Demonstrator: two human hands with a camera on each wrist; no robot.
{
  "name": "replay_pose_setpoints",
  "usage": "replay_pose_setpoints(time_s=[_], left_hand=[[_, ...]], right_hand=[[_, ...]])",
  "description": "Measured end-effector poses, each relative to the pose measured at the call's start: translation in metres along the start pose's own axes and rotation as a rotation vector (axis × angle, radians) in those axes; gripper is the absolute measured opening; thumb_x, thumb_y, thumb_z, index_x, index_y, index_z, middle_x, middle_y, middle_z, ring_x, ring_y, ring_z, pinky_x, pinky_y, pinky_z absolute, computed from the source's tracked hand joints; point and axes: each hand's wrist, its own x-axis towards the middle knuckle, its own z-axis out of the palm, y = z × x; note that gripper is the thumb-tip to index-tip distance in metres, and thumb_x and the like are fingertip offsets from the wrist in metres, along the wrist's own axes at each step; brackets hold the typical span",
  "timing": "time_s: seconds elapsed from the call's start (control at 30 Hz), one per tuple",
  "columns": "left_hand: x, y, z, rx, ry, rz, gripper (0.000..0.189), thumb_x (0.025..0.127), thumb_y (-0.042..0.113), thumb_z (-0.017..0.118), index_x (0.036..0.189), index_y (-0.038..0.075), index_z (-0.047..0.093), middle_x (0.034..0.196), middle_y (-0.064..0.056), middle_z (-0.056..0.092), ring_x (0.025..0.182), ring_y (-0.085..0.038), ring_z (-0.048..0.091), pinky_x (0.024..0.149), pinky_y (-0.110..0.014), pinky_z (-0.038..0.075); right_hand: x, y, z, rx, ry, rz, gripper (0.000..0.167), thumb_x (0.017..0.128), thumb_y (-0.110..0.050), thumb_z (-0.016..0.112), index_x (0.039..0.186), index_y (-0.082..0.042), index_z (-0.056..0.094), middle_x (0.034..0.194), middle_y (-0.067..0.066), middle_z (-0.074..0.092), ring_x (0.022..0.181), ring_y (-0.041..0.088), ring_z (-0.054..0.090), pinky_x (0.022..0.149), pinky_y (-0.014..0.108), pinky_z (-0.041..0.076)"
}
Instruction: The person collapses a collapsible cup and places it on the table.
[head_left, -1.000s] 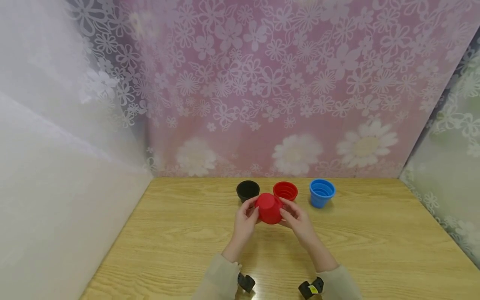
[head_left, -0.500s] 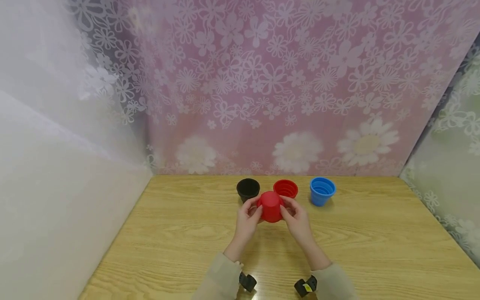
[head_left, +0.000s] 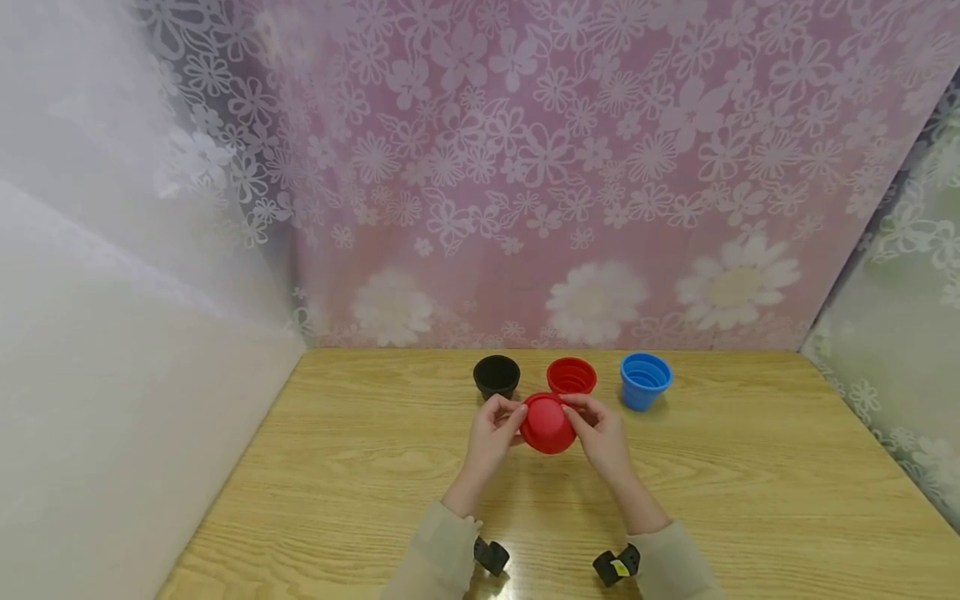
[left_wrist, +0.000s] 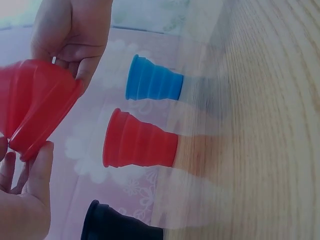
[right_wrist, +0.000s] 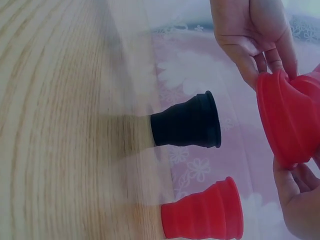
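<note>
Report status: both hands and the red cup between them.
Left fingers, right fingers: pinching raised red cup. Cup creased, off the table. Black cup, second red cup and blue cup stand beyond, untouched.

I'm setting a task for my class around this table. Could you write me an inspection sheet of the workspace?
Surface: table, light wood grain, with a bright reflection near the front.
Job's thing: the held red cup, raised off the table, base toward the head camera, wall creased.
Standing by: black cup, second red cup and blue cup, upright in a row at the back.
Clutter: nothing seen.
Hands: left hand and right hand both grip the held red cup; black device at each cuff.
Cables: nothing seen.
Surroundings: pink flowered backdrop, pale left wall.
</note>
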Motion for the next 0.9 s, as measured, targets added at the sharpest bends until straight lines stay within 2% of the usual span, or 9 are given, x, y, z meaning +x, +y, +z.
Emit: replay_pose_setpoints(time_s=[0.13, 0.33, 0.43, 0.6, 0.77, 0.9], left_hand=[[0.000, 0.000, 0.000, 0.010, -0.018, -0.001, 0.014, 0.086, 0.000, 0.054, 0.091, -0.012, 0.048, 0.090, -0.010, 0.058, 0.068, -0.009, 0.060, 0.060, -0.034, 0.052], [0.002, -0.004, -0.001, 0.012, -0.021, 0.012, 0.017, 0.088, 0.003, 0.053, 0.097, -0.011, 0.047, 0.088, -0.007, 0.056, 0.070, -0.009, 0.059, 0.060, -0.034, 0.052], [0.005, -0.012, -0.003, -0.006, -0.025, 0.019, 0.024, 0.089, 0.004, 0.051, 0.108, -0.009, 0.048, 0.096, -0.011, 0.056, 0.075, -0.010, 0.058, 0.060, -0.035, 0.052], [0.010, -0.025, -0.007, -0.053, -0.049, 0.048, 0.037, 0.092, 0.007, 0.044, 0.128, -0.004, 0.041, 0.117, -0.019, 0.049, 0.089, -0.019, 0.058, 0.065, -0.037, 0.051], [0.010, -0.025, -0.006, -0.118, -0.061, 0.048, 0.042, 0.095, 0.008, 0.037, 0.135, -0.002, 0.030, 0.131, -0.019, 0.038, 0.108, -0.029, 0.049, 0.072, -0.038, 0.049], [0.008, -0.017, -0.004, -0.135, -0.052, 0.026, 0.041, 0.095, 0.005, 0.034, 0.136, -0.003, 0.028, 0.132, -0.020, 0.035, 0.111, -0.033, 0.046, 0.075, -0.039, 0.048]], right_hand=[[-0.001, -0.008, 0.000, 0.012, 0.002, 0.009, 0.019, 0.082, 0.001, 0.059, 0.100, 0.007, 0.061, 0.098, 0.022, 0.060, 0.074, 0.007, 0.056, 0.064, 0.018, 0.049], [0.003, 0.007, -0.003, 0.004, -0.005, 0.039, 0.023, 0.084, -0.008, 0.060, 0.104, 0.003, 0.061, 0.102, 0.017, 0.059, 0.079, 0.008, 0.055, 0.068, 0.018, 0.048], [0.003, 0.011, -0.004, 0.049, -0.028, 0.043, 0.029, 0.087, -0.009, 0.057, 0.112, 0.004, 0.055, 0.109, 0.018, 0.056, 0.086, 0.008, 0.055, 0.072, 0.019, 0.048], [0.001, 0.012, -0.006, 0.205, -0.100, 0.044, 0.035, 0.090, -0.003, 0.048, 0.123, 0.006, 0.043, 0.117, 0.022, 0.048, 0.093, 0.009, 0.055, 0.075, 0.027, 0.049], [-0.003, 0.015, -0.006, 0.241, -0.149, 0.062, 0.042, 0.089, -0.001, 0.049, 0.129, 0.004, 0.037, 0.120, 0.021, 0.045, 0.094, 0.010, 0.055, 0.076, 0.030, 0.048], [-0.005, 0.018, -0.004, 0.225, -0.181, 0.067, 0.050, 0.084, 0.001, 0.057, 0.130, -0.001, 0.038, 0.121, 0.019, 0.044, 0.097, 0.017, 0.053, 0.078, 0.027, 0.048]])
